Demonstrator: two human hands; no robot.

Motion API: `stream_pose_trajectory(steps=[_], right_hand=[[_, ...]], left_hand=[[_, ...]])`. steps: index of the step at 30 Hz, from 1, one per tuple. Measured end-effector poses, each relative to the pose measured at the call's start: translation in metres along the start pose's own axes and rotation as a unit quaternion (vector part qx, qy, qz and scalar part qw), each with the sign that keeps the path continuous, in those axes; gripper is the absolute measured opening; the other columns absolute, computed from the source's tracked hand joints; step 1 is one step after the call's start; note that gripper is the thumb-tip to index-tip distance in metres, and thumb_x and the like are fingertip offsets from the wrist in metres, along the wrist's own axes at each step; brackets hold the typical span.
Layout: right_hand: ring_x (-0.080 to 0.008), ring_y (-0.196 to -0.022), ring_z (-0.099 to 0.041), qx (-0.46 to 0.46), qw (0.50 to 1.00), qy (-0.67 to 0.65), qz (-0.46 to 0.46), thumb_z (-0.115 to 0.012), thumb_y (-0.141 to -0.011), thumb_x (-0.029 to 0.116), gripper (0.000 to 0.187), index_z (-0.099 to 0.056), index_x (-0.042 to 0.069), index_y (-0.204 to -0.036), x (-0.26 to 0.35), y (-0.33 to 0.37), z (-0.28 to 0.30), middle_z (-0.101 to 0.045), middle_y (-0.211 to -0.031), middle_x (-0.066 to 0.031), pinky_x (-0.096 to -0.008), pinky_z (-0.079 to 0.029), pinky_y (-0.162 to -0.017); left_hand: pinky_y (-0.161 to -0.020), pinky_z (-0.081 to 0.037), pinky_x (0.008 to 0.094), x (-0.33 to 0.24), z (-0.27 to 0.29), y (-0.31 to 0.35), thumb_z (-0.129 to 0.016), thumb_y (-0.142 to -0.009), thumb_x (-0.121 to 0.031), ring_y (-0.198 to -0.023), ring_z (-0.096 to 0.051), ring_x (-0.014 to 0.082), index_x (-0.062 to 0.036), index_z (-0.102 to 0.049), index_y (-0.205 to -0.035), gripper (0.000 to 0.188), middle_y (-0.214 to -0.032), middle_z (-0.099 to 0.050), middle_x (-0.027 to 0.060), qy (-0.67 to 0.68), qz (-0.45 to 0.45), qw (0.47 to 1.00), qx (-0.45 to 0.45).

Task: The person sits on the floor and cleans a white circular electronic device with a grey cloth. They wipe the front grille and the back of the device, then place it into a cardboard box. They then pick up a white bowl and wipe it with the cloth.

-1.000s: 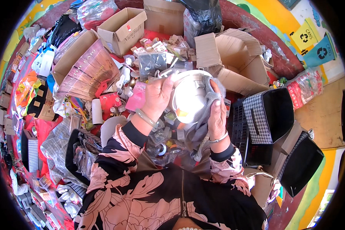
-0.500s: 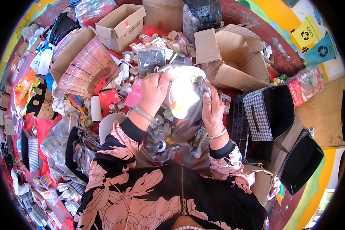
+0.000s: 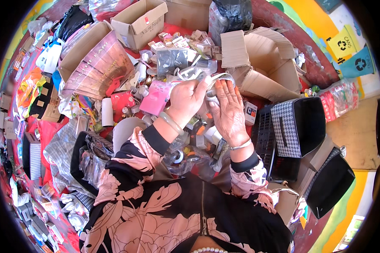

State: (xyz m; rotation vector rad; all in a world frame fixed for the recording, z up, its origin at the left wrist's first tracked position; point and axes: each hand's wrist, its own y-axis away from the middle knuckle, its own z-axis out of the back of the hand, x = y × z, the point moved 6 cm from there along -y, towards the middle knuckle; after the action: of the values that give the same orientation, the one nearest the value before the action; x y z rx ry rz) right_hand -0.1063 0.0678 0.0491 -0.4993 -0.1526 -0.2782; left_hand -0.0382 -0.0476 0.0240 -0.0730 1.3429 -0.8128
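Note:
My left hand [image 3: 185, 100] and my right hand [image 3: 229, 109] are raised close together over a heap of small goods. Both grip a crumpled clear plastic bag [image 3: 215, 79] that shows between and just above the fingers. What is inside the bag cannot be made out. A pale bangle is on my left wrist and a thin silver one on my right. A second clear bag holding small items [image 3: 185, 157] lies in my lap below the wrists.
Open cardboard boxes stand at the back [image 3: 140, 22] and back right [image 3: 266, 63]. Black checked boxes [image 3: 297, 126] sit to the right. A pink packet [image 3: 156, 98], a white roll [image 3: 107, 112] and a stack of flat pink packs [image 3: 95, 67] lie to the left.
The bag looked wide and bright between my spread hands; now my hands have come together and the bag is scrunched small between the fingers.

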Motion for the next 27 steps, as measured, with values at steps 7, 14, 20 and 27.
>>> stream_pose_trajectory(steps=[7,14,20,27], right_hand=[[-0.0322,-0.118,-0.044,0.036,0.994,-0.042,0.096,-0.057,-0.079,0.018,0.042,-0.053,-0.004,-0.114,0.036,0.006,-0.006,-0.05,-0.122,-0.0212,-0.0429,-0.027,-0.104],[-0.0324,-0.115,-0.046,-0.023,0.997,-0.073,0.019,-0.058,-0.079,0.016,0.047,-0.048,0.0,-0.122,0.007,0.002,0.011,-0.05,-0.123,-0.0178,-0.0427,-0.031,-0.099],[-0.0349,-0.116,-0.045,-0.077,0.995,-0.055,-0.039,-0.054,-0.079,0.008,0.05,-0.04,-0.004,-0.125,0.007,0.003,0.005,-0.047,-0.123,-0.0234,-0.0442,-0.03,-0.098],[-0.0358,-0.112,-0.049,-0.048,0.992,-0.089,0.069,-0.052,-0.076,0.001,0.05,-0.04,-0.009,-0.123,0.023,0.0,0.009,-0.052,-0.115,-0.0252,-0.0446,-0.032,-0.1]], left_hand=[[-0.044,-0.038,0.036,0.017,0.001,0.001,-0.054,-0.086,-0.037,-0.043,-0.05,0.0269,-0.0011,-0.056,-0.055,0.047,-0.049,-0.051,0.0133,0.057,0.101,0.993,0.017],[-0.044,-0.036,0.0358,0.003,0.005,-0.004,-0.054,-0.086,-0.033,-0.042,-0.048,0.0259,-0.0006,-0.052,-0.052,0.047,-0.047,-0.048,0.0132,0.02,0.059,0.997,0.04],[-0.047,-0.038,0.0383,-0.018,0.003,0.002,-0.047,-0.091,-0.026,-0.049,-0.051,0.0309,-0.0011,-0.053,-0.059,0.041,-0.053,-0.051,0.0147,0.041,-0.055,0.998,0.001],[-0.053,-0.039,0.0412,-0.001,0.007,0.002,-0.029,-0.097,-0.03,-0.056,-0.052,0.037,0.0021,-0.052,-0.063,0.052,-0.057,-0.052,0.0192,0.042,-0.006,0.999,0.017]])
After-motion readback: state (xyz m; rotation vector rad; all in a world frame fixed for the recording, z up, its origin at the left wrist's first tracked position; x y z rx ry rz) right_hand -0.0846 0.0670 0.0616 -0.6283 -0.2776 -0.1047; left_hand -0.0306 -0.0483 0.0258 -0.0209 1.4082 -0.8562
